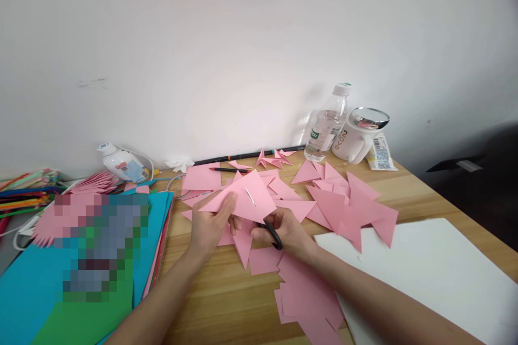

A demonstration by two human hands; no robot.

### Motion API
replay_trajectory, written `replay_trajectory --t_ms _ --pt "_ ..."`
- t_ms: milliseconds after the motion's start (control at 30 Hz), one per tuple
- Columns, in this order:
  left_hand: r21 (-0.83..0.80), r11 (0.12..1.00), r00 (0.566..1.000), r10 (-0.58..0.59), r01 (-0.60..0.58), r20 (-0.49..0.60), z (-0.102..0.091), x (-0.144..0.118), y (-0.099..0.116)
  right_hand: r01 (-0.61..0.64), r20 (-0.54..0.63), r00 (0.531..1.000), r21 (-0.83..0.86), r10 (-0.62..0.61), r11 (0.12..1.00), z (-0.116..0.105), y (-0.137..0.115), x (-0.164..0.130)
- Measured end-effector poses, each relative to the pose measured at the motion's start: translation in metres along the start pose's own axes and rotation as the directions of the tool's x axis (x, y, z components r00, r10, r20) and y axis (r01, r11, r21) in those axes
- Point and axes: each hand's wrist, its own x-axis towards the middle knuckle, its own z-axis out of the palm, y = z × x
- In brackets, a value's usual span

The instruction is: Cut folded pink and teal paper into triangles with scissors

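Flat pink paper sheet pinched by left hand; black-handled scissors gripped by right hand, at 3 o'clock of left hand.

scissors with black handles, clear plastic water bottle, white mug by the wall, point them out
scissors with black handles (273, 234), head view, on the black handle loop in the right hand
clear plastic water bottle (326, 128), head view, on its clear body above the label
white mug (353, 143), head view, on its side wall

Two bare forearms come in from the bottom edge, no sleeves showing anywhere along them. The left hand wears no ring or watch; the right hand is likewise unadorned, wrists plain.
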Motion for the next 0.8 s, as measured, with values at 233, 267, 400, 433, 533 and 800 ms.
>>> replay_trajectory --t_ms 233,267,400,433,533,800 --pt "0.023 1.000 0.998 0.007 -0.008 0.058 0.0014 -0.0013 0.0005 0.041 0.057 0.997 0.023 -0.042 0.999 0.0016 -0.0107 -0.0027" --pt "0.023 1.000 0.998 0.003 -0.005 0.061 0.0016 -0.0013 0.0010 0.041 0.055 0.998 0.024 -0.043 0.999 0.0015 -0.0108 -0.0029" --pt "0.004 1.000 0.998 -0.015 0.015 0.058 0.0026 -0.0009 0.0020 0.053 0.029 0.998 0.018 -0.054 0.998 0.0010 -0.0088 -0.0024" --pt "-0.004 1.000 0.998 -0.020 0.020 0.060 0.0029 -0.0009 0.0021 0.058 0.021 0.998 0.017 -0.058 0.998 0.0009 -0.0083 -0.0021" --pt "-0.019 0.999 0.998 -0.033 0.034 0.061 0.0036 -0.0014 0.0023 0.081 -0.003 0.997 0.022 -0.081 0.996 0.0011 -0.0078 -0.0014" --pt "-0.035 0.998 0.997 -0.048 0.050 0.052 0.0045 -0.0018 0.0022 0.132 -0.030 0.991 0.010 -0.132 0.991 0.0038 -0.0072 -0.0005"
